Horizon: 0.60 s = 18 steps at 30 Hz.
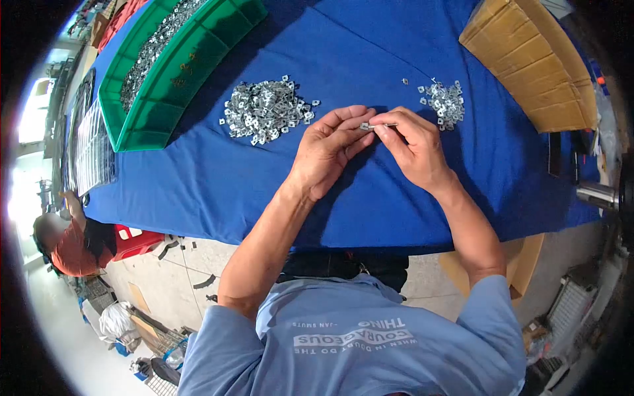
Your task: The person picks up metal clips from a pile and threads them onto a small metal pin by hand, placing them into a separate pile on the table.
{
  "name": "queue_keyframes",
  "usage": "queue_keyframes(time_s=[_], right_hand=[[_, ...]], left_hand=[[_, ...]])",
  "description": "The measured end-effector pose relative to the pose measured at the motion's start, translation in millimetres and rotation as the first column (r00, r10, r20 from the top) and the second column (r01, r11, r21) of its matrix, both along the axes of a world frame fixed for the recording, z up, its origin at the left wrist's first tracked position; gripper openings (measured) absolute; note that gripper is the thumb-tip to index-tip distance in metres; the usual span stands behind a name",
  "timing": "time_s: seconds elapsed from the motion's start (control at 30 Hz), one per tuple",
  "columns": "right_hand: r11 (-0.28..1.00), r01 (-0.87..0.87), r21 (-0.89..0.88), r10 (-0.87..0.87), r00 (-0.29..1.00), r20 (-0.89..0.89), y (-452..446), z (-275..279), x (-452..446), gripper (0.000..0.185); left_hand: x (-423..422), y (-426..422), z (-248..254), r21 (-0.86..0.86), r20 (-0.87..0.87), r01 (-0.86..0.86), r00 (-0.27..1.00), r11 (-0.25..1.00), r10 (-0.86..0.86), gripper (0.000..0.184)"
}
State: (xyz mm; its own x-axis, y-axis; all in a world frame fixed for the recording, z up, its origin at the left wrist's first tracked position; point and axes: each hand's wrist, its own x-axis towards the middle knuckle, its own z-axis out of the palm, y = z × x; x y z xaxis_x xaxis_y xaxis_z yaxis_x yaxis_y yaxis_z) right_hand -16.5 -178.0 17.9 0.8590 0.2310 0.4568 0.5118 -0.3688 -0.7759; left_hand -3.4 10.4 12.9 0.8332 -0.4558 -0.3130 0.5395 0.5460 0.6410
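My left hand (325, 148) is turned partly palm up, its fingertips closed on a small silver metal clip (364, 126). Thumb and fingers of my right hand (421, 146) pinch a thin metallic piece (390, 124) that meets the clip; its exact kind is too small to make out. To the left of my hands lies a large heap of small silver metal clips (267, 109), each with a hole. Just beyond my right hand is a smaller pile of similar metal pieces (446, 102).
A green plastic bin (191, 72) full of small metal parts stands at the back left of the blue cloth-covered table (218, 191). A cardboard box (522, 59) sits at the back right. Another person (76, 241) is at the far left, by a red crate (135, 241).
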Motion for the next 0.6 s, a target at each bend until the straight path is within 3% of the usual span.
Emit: queue_keyframes(time_s=[0.2, 0.4, 0.6], right_hand=[[0.995, 0.069, -0.073, -0.064, 0.995, 0.073, 3.2, -2.6, -0.1, 0.008], [0.994, 0.087, -0.066, -0.091, 0.994, -0.054, -0.8, 3.3, 0.6, 0.009], [0.903, 0.394, -0.173, -0.389, 0.919, 0.059, -21.1, 7.8, 12.8, 0.010]], left_hand=[[0.2, 1.4, -3.3, -0.023, 0.037, 0.050, 0.998, 0.998, -0.049, 0.034], [1.7, 0.9, -4.8, -0.047, 0.056, 0.072, 0.996, 0.996, -0.070, 0.035], [1.5, -0.4, 0.0, 0.001, 0.010, 0.052, 0.999, 0.999, -0.052, 0.034]])
